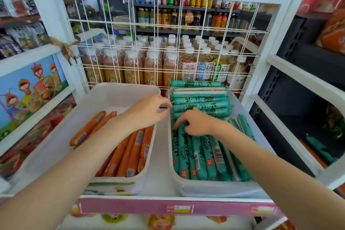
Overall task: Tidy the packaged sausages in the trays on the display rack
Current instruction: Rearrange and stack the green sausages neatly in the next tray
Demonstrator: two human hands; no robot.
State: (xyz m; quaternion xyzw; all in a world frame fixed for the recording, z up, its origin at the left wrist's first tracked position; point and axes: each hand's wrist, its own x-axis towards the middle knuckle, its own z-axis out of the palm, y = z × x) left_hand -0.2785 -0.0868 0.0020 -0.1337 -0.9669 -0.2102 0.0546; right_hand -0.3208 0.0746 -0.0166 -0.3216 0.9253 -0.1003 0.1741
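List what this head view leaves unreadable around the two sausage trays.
- Left hand: fingertips blurred at the green tray rim; grip unclear.
- Green sausages under the right hand: covered by it.
- Orange sausages: partly behind the left forearm.
- Price tag: too blurred.
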